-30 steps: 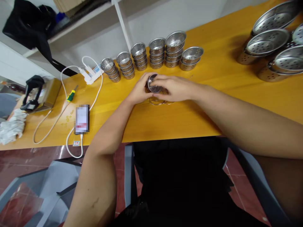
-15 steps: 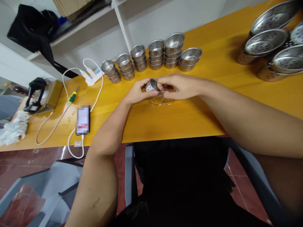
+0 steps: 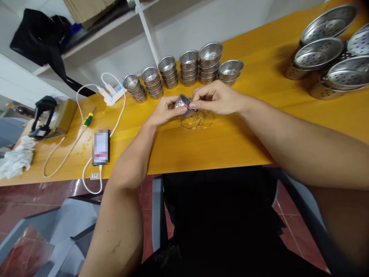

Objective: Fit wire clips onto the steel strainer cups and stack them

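While your left hand (image 3: pixel 164 111) curls its fingers and thumb around a small perforated cup (image 3: pixel 180 102), tilted at your twelve o'clock, your right hand (image 3: pixel 216 98) brings thumb and fingertips close together at its rim; I cannot tell whether they grip anything. From the cup, wire rings (image 3: pixel 198 125) lie near five o'clock, stacked cups (image 3: pixel 189 70) from ten to two.

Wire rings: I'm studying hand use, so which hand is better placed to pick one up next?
Probably the right hand: it is only at the rim of the cup, near the wire rings, while the left hand grips the cup's body.
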The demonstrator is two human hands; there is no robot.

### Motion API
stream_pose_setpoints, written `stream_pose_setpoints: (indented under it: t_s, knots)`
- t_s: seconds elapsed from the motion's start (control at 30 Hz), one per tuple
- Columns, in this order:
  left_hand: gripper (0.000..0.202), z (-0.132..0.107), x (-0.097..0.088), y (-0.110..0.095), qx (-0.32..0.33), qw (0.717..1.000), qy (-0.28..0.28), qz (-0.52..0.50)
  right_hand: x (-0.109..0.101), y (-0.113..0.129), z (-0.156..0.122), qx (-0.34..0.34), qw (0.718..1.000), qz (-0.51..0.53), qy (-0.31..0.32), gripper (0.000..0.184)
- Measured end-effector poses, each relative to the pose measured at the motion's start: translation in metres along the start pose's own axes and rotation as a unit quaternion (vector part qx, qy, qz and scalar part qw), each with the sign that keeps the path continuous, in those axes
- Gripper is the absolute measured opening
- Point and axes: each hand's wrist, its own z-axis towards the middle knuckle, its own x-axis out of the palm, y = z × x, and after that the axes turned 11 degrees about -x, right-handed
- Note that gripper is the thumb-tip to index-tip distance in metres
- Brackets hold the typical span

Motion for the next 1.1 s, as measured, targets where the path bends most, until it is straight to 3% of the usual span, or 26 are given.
stream_pose_setpoints:
  t_s: [0.17, 0.33, 0.47, 0.53, 0.63, 0.73, 0.83, 0.9, 0.93, 1.0, 1.1]
  knots:
    - [0.073, -0.002, -0.002, 0.003, -0.005, 0.999, 0.015, 0.027, -0.004, 0.006, 0.002, 0.033, 0.998, 0.002, -0.045, 0.090]
    - [0.092, 0.010, -0.012, 0.044, -0.018, 0.995, -0.077, 0.062, -0.010, 0.007, 0.000, 0.011, 0.994, 0.102, -0.040, 0.087]
    - [0.114, 0.024, -0.034, 0.090, -0.020, 0.976, -0.207, 0.069, -0.005, -0.011, -0.006, -0.010, 0.997, -0.067, 0.049, 0.074]
    - [0.118, 0.028, -0.040, 0.102, -0.014, 0.970, -0.234, 0.056, 0.000, -0.021, -0.009, -0.007, 0.986, -0.152, 0.074, 0.072]
    - [0.119, 0.026, -0.035, 0.103, -0.006, 0.973, -0.223, 0.051, 0.006, -0.024, -0.011, 0.017, 0.975, -0.222, 0.018, 0.067]
    - [0.115, 0.024, -0.021, 0.095, 0.009, 0.986, -0.161, 0.052, 0.008, -0.016, -0.011, 0.018, 0.966, -0.254, -0.041, 0.065]
    - [0.110, 0.026, -0.013, 0.093, 0.042, 0.992, -0.101, 0.063, 0.006, -0.005, -0.009, -0.015, 0.971, -0.237, 0.019, 0.052]
    - [0.114, 0.028, -0.014, 0.095, 0.051, 0.991, -0.096, 0.078, -0.001, 0.003, -0.007, -0.012, 0.966, -0.254, 0.046, 0.047]
    - [0.116, 0.028, -0.017, 0.097, 0.046, 0.990, -0.101, 0.084, -0.007, 0.008, -0.007, 0.001, 0.959, -0.283, 0.032, 0.047]
    - [0.114, 0.027, -0.021, 0.100, 0.028, 0.988, -0.121, 0.087, -0.023, 0.021, -0.007, 0.032, 0.927, -0.370, -0.053, 0.044]
    - [0.105, 0.024, -0.025, 0.101, 0.004, 0.985, -0.147, 0.087, -0.049, 0.040, -0.006, 0.117, 0.847, -0.485, -0.184, 0.042]
